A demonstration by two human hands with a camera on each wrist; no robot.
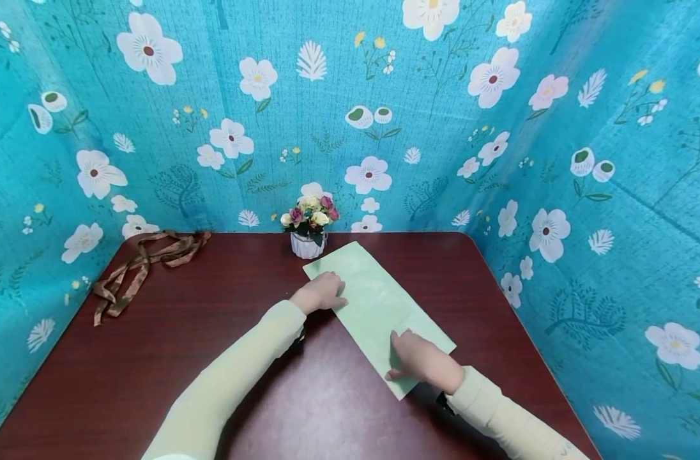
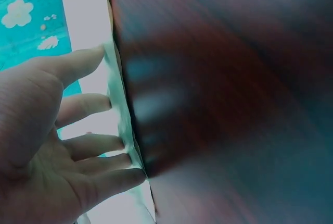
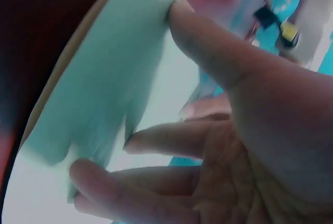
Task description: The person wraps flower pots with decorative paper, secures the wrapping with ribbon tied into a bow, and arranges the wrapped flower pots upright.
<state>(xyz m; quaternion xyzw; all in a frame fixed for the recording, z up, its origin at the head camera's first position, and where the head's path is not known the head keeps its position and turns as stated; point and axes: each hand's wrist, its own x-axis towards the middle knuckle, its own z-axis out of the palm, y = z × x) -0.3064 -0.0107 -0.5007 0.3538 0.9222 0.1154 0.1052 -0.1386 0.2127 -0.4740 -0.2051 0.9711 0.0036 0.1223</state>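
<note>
A long, light green paper sheet lies slantwise on the dark red table, its surface slightly creased. At its left edge, in the head view, the left hand touches the paper. Spread, gently bent fingers of that hand meet the paper's edge in the left wrist view, with the thumb apart from them. Over the near end rests the right hand. The right wrist view shows its thumb and fingertips on the pale green surface, spread apart, the thumb near one edge.
Just beyond the paper's far end stands a white pot of artificial flowers. A crumpled brown ribbon lies at the table's back left corner. Blue flowered cloth hangs behind the table and along both sides.
</note>
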